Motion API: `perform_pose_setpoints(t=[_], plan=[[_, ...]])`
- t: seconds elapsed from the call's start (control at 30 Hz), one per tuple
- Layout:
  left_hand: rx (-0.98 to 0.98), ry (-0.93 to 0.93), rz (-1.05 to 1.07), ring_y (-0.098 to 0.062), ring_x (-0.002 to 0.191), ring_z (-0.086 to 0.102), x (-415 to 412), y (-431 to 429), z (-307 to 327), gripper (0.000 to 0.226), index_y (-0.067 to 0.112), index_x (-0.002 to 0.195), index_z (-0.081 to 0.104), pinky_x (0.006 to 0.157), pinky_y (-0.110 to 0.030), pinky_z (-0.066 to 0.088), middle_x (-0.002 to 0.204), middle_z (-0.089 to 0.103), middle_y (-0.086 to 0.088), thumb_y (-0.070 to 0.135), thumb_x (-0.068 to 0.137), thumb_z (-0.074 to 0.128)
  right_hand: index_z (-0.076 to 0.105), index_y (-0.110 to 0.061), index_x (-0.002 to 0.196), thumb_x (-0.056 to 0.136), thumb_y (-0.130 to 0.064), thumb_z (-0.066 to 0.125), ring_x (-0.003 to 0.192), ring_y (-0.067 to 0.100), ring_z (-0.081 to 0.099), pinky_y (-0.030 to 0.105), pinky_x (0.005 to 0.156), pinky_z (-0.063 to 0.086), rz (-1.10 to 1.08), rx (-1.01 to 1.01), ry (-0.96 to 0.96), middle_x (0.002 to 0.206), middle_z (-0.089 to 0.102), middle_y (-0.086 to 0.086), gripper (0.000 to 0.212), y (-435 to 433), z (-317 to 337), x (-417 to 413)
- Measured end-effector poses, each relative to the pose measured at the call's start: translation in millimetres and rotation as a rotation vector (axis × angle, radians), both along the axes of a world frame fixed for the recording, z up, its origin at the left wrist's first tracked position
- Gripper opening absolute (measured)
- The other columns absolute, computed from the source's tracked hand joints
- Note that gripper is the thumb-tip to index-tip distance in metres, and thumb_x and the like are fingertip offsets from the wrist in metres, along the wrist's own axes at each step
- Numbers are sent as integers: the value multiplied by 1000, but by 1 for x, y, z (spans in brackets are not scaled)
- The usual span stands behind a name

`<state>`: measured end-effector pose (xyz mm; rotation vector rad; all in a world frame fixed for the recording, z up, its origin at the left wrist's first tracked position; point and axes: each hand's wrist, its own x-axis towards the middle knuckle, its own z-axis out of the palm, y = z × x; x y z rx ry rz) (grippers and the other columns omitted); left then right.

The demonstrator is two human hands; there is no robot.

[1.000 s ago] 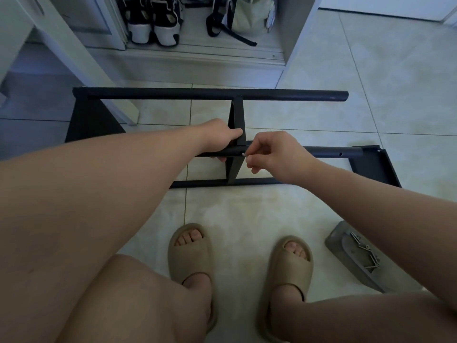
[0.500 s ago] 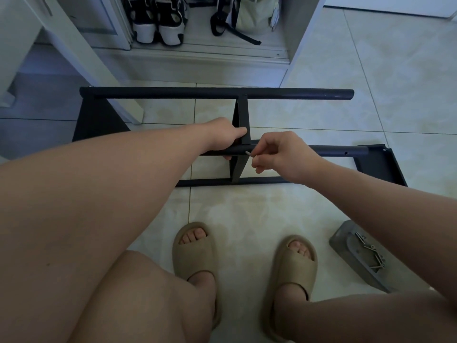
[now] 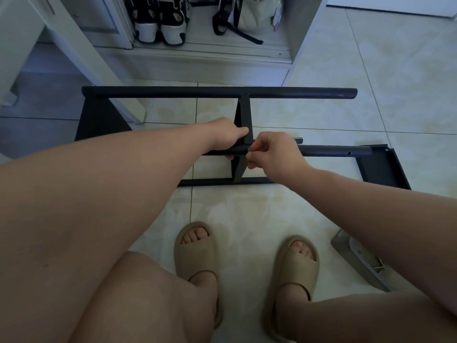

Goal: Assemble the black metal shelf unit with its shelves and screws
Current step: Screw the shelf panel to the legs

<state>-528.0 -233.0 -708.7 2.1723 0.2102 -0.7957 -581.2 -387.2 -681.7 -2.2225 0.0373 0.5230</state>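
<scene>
Floor (image 3: 395, 78) lies bare right of the frame (image 3: 173, 92); cabinet (image 3: 197, 68) blocks behind.

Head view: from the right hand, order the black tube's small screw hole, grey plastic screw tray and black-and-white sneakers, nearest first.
1. Small screw hole in the black tube, beside the right hand.
2. Grey plastic screw tray, lower right.
3. Black-and-white sneakers, cabinet, top left.

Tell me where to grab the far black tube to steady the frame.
Take the far black tube on its bare stretch right of the cross panel, from above, wrapping right round it. It lies level, is round, and seems to sit off the floor, so a hand could close beneath it.
</scene>
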Motion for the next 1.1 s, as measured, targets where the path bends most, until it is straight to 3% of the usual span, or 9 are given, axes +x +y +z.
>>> perform_pose_setpoints(t=[0.17, 0.27, 0.37, 0.5, 0.6, 0.73, 0.87, 1.1], plan=[[-7, -2, -12, -22, 69, 70, -1, -2, 2, 41, 8, 92, 64, 92, -41, 53, 84, 75, -14, 42, 103, 43, 62, -13, 79, 91, -7, 68, 79, 32, 74, 48, 82, 61, -38, -35, 20, 68, 74, 6, 15, 4, -5, 4], [30, -7, -14, -19, 66, 66, -1, -1, 5, 42, 8, 94, 64, 81, -35, 49, 73, 73, -10, 43, 103, 42, 60, -13, 79, 92, -10, 70, 78, 29, 75, 44, 75, 62, -39, -83, 31, 68, 74, 6, 16, 7, -5, 8], [20, -10, -13, -21, 68, 68, -3, 0, 6, 45, 4, 100, 67, 90, -39, 51, 76, 75, -11, 42, 102, 43, 57, -17, 77, 91, -17, 73, 81, 28, 73, 41, 71, 59, 8, -169, 15, 82, 74, 7, 21, 8, -2, 12], [-31, -28, -14, -25, 74, 72, -5, 2, 7, 44, 5, 102, 68, 96, -44, 53, 94, 75, -16, 41, 104, 45, 56, -18, 93, 92, -40, 70, 82, 25, 61, 35, 66, 47, 131, -493, -137, 89, 64, 1, 26, 5, 1, 10], [-21, -56, -26, -25, 75, 73, -5, 1, 7, 39, 13, 89, 66, 92, -40, 54, 89, 75, -14, 42, 105, 44, 55, -19, 106, 92, -44, 70, 88, 24, 57, 35, 67, 44, 172, -519, -189, 94, 60, -2, 33, 1, 4, 10], [7, -105, -29, -22, 63, 67, -8, -1, 7, 40, 8, 92, 66, 77, -33, 53, 79, 72, -13, 38, 105, 44, 67, -22, 113, 94, -44, 68, 94, 20, 54, 36, 77, 46, 218, -468, -213, 112, 54, -1, 29, -6, 1, 13], [-28, -121, -17, -28, 68, 69, -10, -5, 5, 42, 2, 97, 69, 88, -44, 56, 92, 73, -22, 36, 105, 45, 65, -22, 102, 93, -49, 67, 91, 19, 54, 34, 74, 46, 206, -497, -184, 108, 59, -2, 28, -13, 4, 14], [-10, -136, -61, -23, 63, 70, -6, -21, 2, 43, 2, 96, 68, 83, -39, 57, 91, 74, -18, 38, 104, 46, 60, -24, 95, 93, -49, 64, 93, 20, 51, 33, 73, 42, 210, -591, -204, 103, 59, -3, 25, -27, 9, 13]])
